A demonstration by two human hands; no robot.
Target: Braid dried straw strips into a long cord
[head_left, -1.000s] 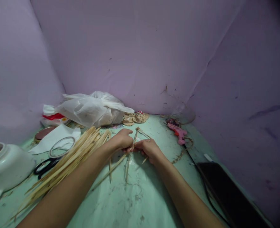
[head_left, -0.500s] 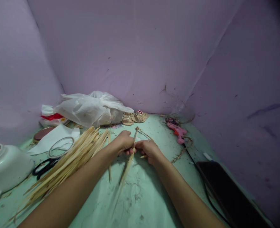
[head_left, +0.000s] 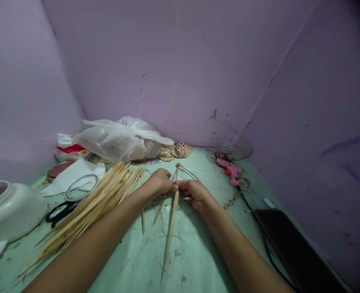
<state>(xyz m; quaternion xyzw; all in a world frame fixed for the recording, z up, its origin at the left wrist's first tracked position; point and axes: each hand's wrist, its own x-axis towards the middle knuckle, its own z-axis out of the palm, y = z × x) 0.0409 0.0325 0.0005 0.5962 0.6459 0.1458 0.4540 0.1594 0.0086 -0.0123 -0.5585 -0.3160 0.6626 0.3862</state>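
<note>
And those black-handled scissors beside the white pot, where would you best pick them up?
Probably by the black handle loops, coming from above. They lie exposed on the green table, while the blades are out of sight by the bundle of pale strips. The white pot sits close on the left, leaving less room there.

My bare forearms point(head_left: 106, 236) angle inward as my left grip point(head_left: 161, 183) and right grip point(head_left: 195, 193) meet, fingers point(head_left: 184, 184) curled and pinched close together.
</note>
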